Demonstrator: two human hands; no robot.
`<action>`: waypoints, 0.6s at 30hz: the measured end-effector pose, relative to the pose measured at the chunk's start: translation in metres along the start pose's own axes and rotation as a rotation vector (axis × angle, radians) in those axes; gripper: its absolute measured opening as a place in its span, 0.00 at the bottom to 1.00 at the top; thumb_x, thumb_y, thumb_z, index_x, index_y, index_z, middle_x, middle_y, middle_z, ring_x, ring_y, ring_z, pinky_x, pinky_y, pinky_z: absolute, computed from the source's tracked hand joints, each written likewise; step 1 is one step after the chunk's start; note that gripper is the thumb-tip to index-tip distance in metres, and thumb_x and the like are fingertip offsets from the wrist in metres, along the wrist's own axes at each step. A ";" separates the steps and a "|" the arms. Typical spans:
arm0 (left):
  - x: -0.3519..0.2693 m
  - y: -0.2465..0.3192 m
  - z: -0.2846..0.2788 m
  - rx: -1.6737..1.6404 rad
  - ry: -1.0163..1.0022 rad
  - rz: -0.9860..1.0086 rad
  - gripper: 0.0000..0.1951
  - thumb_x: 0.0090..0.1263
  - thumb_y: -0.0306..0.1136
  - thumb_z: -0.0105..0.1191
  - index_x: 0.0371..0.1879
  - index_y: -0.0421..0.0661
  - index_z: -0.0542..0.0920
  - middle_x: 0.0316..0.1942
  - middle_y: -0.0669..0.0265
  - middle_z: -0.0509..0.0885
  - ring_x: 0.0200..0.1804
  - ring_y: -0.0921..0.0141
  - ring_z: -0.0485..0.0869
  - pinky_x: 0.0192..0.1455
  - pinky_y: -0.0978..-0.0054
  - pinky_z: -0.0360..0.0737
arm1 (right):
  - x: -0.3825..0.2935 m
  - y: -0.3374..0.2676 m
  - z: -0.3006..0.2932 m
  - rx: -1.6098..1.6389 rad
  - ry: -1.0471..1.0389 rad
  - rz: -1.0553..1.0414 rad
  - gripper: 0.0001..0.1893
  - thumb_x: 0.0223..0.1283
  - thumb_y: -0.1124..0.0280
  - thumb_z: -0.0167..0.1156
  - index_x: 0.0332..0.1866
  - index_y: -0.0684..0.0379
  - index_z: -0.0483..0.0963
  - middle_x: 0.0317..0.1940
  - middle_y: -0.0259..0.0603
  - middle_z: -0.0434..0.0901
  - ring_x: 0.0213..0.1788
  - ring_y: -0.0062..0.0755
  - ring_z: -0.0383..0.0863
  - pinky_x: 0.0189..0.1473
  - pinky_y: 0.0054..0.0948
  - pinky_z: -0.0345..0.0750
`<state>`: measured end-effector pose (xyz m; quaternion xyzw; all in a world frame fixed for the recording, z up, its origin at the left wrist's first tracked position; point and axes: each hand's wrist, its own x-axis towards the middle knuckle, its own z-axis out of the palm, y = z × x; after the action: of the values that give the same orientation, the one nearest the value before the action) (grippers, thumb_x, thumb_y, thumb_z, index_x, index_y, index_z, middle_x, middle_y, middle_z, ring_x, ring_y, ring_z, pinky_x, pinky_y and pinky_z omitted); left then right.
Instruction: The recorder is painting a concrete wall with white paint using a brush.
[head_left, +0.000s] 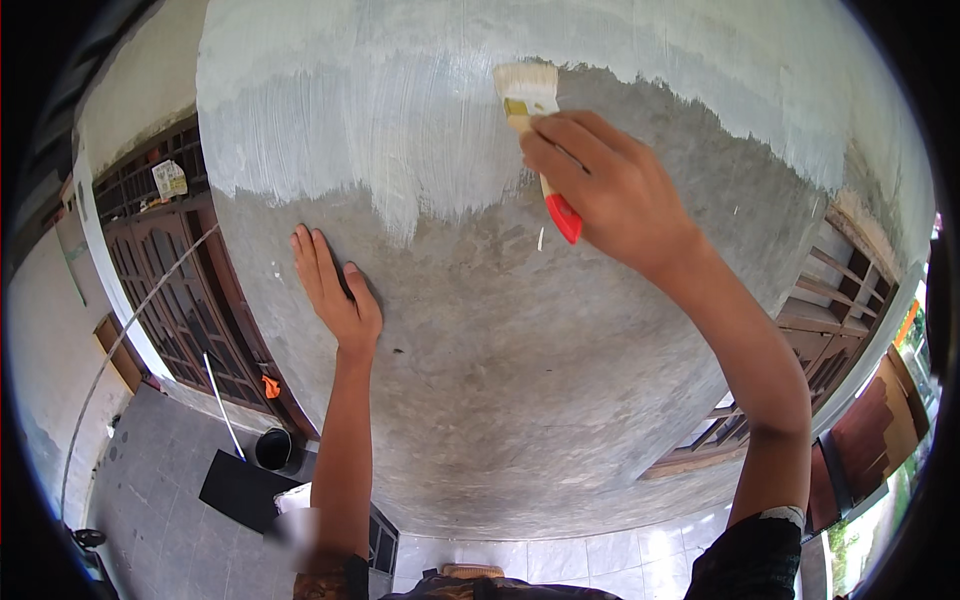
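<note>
My right hand (607, 180) grips a flat paintbrush (526, 79) by its pale handle, whose end is red. The bristles, coated in whitish paint, touch the wall at the edge between fresh paint and bare grey cement. My left hand (334, 292) lies flat with fingers spread on the unpainted part of the cement wall (480, 337). Above it, a band of wet-looking white paint (360, 127) runs across the wall with a ragged lower edge and vertical brush streaks. A small white paint mark (540, 238) shows on the bare cement below the brush.
Left stands a dark wooden door (176, 292) with panes. On the tiled floor (150, 465) are a black bucket (274, 448), a black mat (238, 487) and a long-handled pole (223, 405). A wooden window frame (836, 292) is set at the right.
</note>
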<state>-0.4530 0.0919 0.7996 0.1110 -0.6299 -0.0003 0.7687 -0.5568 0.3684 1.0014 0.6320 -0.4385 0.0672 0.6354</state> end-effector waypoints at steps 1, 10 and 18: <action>0.000 0.000 0.000 0.005 -0.001 -0.004 0.28 0.77 0.25 0.42 0.76 0.30 0.65 0.81 0.43 0.62 0.83 0.44 0.57 0.83 0.50 0.52 | -0.009 -0.010 0.000 0.032 0.036 -0.010 0.11 0.49 0.77 0.67 0.40 0.60 0.79 0.36 0.40 0.80 0.43 0.38 0.85 0.38 0.36 0.86; 0.001 -0.002 0.000 -0.016 0.019 -0.013 0.29 0.76 0.27 0.43 0.77 0.31 0.65 0.81 0.45 0.62 0.84 0.45 0.56 0.83 0.46 0.49 | -0.032 -0.026 -0.036 0.794 -0.288 0.432 0.04 0.64 0.77 0.70 0.42 0.64 0.84 0.35 0.42 0.87 0.35 0.33 0.88 0.39 0.27 0.84; 0.003 -0.002 -0.003 -0.004 0.018 -0.004 0.30 0.75 0.25 0.43 0.77 0.31 0.65 0.81 0.44 0.62 0.83 0.45 0.57 0.83 0.47 0.50 | 0.032 0.061 -0.017 0.803 -0.338 0.609 0.08 0.65 0.70 0.70 0.41 0.65 0.85 0.30 0.40 0.87 0.30 0.25 0.84 0.35 0.29 0.80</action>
<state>-0.4494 0.0904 0.8015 0.1108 -0.6227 -0.0019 0.7746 -0.5684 0.3794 1.0708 0.6718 -0.6380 0.3085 0.2157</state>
